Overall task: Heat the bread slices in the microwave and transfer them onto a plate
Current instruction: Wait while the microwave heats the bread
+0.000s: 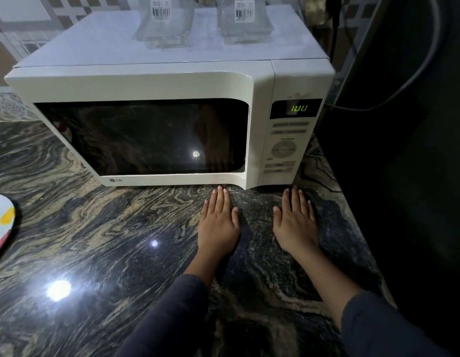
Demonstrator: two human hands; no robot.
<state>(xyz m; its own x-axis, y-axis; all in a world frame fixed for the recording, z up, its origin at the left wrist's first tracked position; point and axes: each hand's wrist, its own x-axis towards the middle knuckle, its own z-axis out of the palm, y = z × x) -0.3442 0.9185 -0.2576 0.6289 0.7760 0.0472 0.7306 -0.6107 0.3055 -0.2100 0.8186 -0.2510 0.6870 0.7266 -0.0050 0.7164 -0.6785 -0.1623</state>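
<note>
Straight ahead, the closed microwave [172,81] sits broadside on the table [95,240]. Your left hand [218,222] and right hand [295,225] lie flat, empty, just before it, left nearer the door [141,137]. Bread unseen; plate [1,222] far left.

Two bare hands, dark navy long sleeves [172,318], short nails

microwave [156,119] on counter [95,240] | both hands before it | containers [167,21] atop
</note>
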